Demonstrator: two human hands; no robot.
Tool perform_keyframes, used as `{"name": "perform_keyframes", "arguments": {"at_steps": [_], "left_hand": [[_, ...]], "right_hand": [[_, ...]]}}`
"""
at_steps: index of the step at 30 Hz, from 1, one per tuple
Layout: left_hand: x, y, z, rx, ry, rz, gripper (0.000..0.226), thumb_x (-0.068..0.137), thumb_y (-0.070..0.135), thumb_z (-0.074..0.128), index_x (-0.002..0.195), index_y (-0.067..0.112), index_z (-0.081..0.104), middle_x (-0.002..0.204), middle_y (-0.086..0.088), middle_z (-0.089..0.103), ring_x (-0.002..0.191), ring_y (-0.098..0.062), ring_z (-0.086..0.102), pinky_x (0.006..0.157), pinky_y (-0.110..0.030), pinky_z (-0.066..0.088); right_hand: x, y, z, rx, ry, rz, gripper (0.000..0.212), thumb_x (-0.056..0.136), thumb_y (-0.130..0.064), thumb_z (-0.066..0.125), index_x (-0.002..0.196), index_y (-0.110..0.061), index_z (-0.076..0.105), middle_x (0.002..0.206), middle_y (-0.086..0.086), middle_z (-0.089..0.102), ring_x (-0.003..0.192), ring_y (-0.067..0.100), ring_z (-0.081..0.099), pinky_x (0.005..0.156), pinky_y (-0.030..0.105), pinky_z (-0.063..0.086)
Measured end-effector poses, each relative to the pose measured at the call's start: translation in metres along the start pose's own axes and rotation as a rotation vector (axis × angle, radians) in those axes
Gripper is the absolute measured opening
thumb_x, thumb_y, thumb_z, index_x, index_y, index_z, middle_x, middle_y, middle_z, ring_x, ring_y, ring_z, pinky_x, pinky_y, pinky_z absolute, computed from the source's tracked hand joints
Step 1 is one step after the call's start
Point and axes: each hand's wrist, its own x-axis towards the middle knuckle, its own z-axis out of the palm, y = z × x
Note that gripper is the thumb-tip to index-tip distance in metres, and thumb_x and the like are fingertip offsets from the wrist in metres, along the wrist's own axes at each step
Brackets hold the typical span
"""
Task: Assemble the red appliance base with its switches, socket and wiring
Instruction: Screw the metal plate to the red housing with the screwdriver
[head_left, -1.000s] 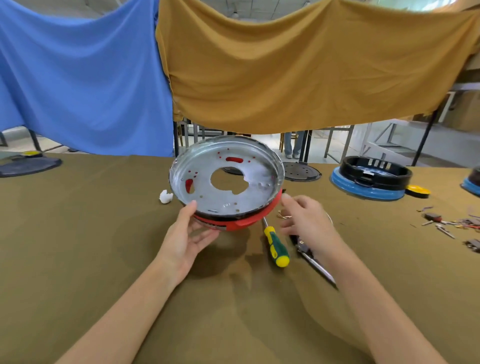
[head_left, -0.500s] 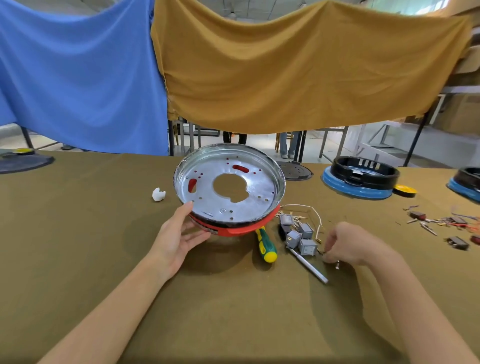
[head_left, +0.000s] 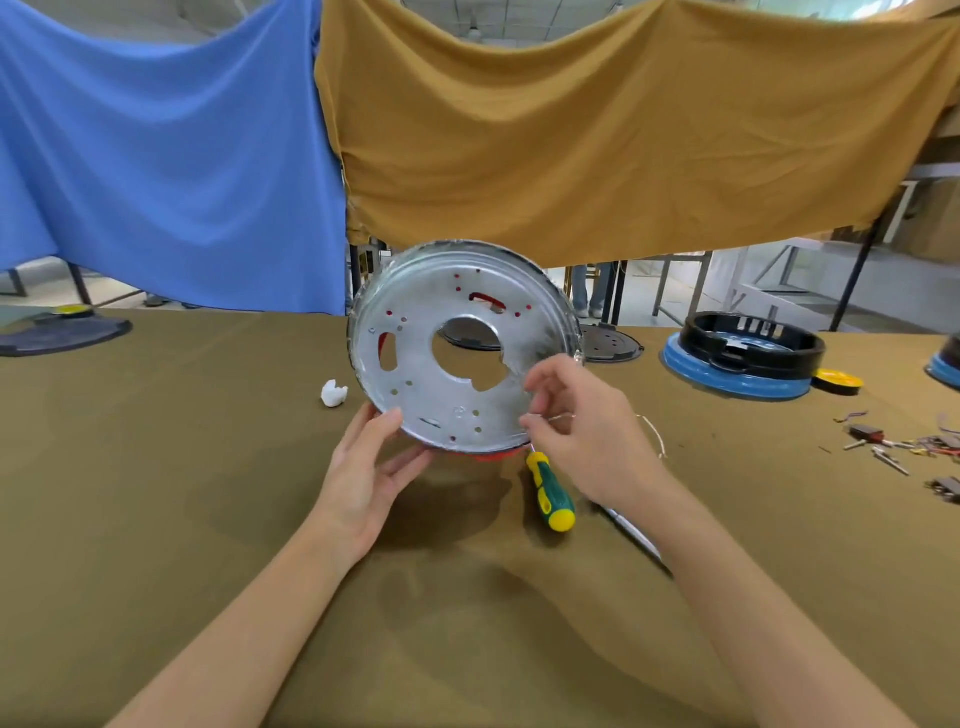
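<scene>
Tilted steeper now — red base (head_left: 464, 347) (silver plate up), right hand (head_left: 582, 421) arrived.

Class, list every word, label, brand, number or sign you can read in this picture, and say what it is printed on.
None can be read.
Metal plate of the red base: only a small round stamped mark, too blurred to read.
Screwdriver handle: no lettering shows.
Blue and black base: no legible label.
Small parts at the right: too small to tell.
</scene>
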Motion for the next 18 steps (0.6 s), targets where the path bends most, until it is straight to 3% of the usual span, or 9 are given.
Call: {"name": "perform_keyframes", "arguments": {"at_steps": [6, 11, 13, 18], "left_hand": [[0.0, 0.001, 0.0, -0.014, -0.033, 0.046, 0.05, 0.09, 0.026, 0.063, 0.139, 0.023, 0.054, 0.135, -0.003, 0.063, 0.112, -0.024, 0.068, 0.094, -0.037, 0.056], [0.002, 0.0, 0.002, -0.012, 0.0, 0.034, 0.05, 0.09, 0.029, 0.064, 0.138, 0.025, 0.054, 0.13, -0.004, 0.066, 0.109, -0.029, 0.069, 0.083, -0.034, 0.059], [0.004, -0.001, 0.002, -0.014, 0.008, 0.026, 0.046, 0.093, 0.027, 0.061, 0.138, 0.024, 0.054, 0.131, -0.005, 0.066, 0.111, -0.031, 0.068, 0.084, -0.037, 0.059], [0.007, -0.001, 0.004, -0.027, 0.0, 0.026, 0.061, 0.085, 0.027, 0.066, 0.143, 0.024, 0.048, 0.13, -0.007, 0.066, 0.116, -0.034, 0.065, 0.092, -0.046, 0.057]], "right_hand": [[0.023, -0.012, 0.043, 0.019, -0.079, -0.11, 0.038, 0.086, -0.002, 0.058, 0.104, -0.034, 0.049, 0.084, -0.007, 0.055, 0.071, 0.012, 0.055, 0.067, 0.03, 0.051], [0.026, -0.003, 0.058, 0.025, -0.057, -0.099, 0.038, 0.085, -0.001, 0.059, 0.108, -0.03, 0.05, 0.085, -0.008, 0.058, 0.075, 0.011, 0.056, 0.069, 0.028, 0.051], [0.025, 0.001, 0.06, 0.034, -0.063, -0.078, 0.04, 0.085, -0.001, 0.059, 0.111, -0.03, 0.051, 0.086, -0.008, 0.062, 0.077, 0.011, 0.058, 0.071, 0.025, 0.051], [0.025, 0.004, 0.058, 0.029, -0.085, -0.052, 0.035, 0.09, -0.003, 0.06, 0.111, -0.031, 0.055, 0.09, -0.011, 0.071, 0.08, 0.003, 0.063, 0.074, 0.012, 0.051]]}}
